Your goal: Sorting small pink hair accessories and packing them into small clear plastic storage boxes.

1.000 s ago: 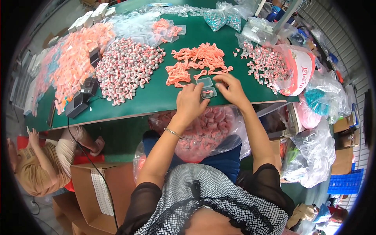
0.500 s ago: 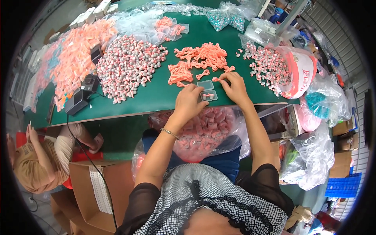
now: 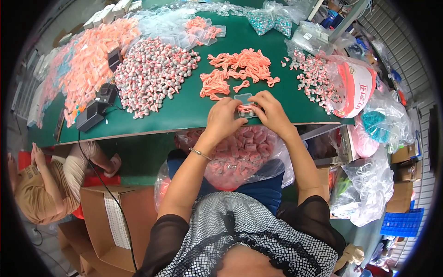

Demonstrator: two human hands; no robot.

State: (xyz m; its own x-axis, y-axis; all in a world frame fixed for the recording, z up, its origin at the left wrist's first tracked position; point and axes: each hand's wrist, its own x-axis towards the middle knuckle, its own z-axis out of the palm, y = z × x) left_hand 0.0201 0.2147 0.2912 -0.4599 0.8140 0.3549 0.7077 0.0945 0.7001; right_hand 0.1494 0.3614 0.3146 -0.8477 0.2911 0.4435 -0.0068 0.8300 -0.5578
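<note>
At the table's front edge lies a small clear plastic box [image 3: 252, 115] with its hinged lid [image 3: 243, 97] lifted back. My left hand [image 3: 222, 119] grips the box's left side between thumb and fingers. My right hand [image 3: 274, 114] is closed on a coral cord bundle [image 3: 247, 107], pressed into the box over small grey-and-pink pieces. My fingers partly hide the cord. Just beyond is a pile of looped coral cords [image 3: 249, 65], with a single bundle [image 3: 241, 86] lying apart.
A heap of grey-and-pink earplug-like pieces [image 3: 154, 74] is left of the cords, with coral boxes [image 3: 99, 44] farther left. More pieces spill from a white-and-red sack [image 3: 362, 87] at right. Black devices [image 3: 91, 116] trail a cable. A bag of pink pieces [image 3: 237, 154] hangs below the edge.
My right hand has moved left and brought the cord bundle from beside the box into it. My left hand stays on the box.
</note>
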